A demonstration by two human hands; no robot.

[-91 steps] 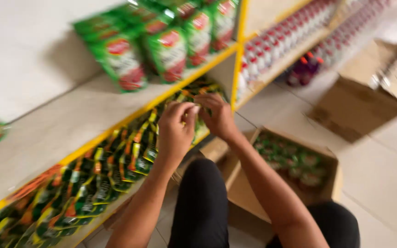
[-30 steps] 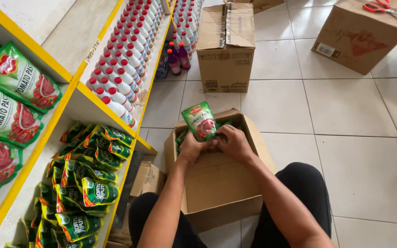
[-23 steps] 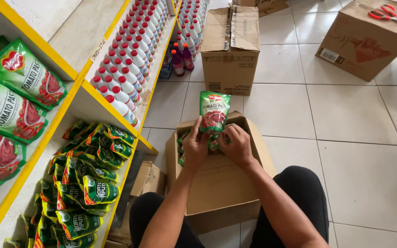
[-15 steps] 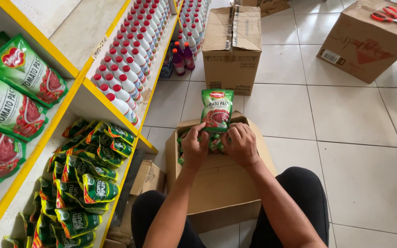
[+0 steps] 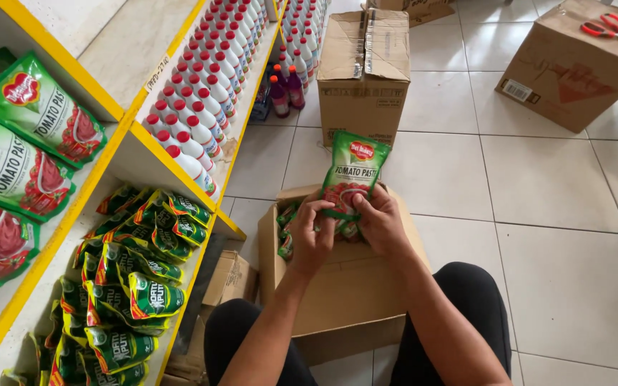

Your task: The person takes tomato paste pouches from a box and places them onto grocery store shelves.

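1. Where the two forearms rise from the bottom of the frame over black-clad knees, the left hand (image 5: 311,239) and the right hand (image 5: 380,223) meet at the centre, over an open cardboard box (image 5: 337,293).
2. Both hands are closed round the lower edge of a green tomato-paste pouch (image 5: 354,174); the left-hand fingers curl over its lower left corner, the right-hand fingers pinch its lower right side.
3. That pouch stands upright just above the hands, its top toward the upper centre of the frame, clear of the box rim.
4. More green pouches (image 5: 286,229) lie inside the box, beneath the hands.
5. At lower left, a yellow-edged shelf (image 5: 180,179) holds small green and yellow sachets (image 5: 134,271); larger green pouches (image 5: 16,164) sit on the tier at far left.
6. Farther up, red-capped white bottles (image 5: 205,93) fill a shelf.
7. Beyond the pouch, a closed carton (image 5: 364,71) stands on the tiled floor; at upper right, another carton (image 5: 574,64) carries red scissors (image 5: 609,28).
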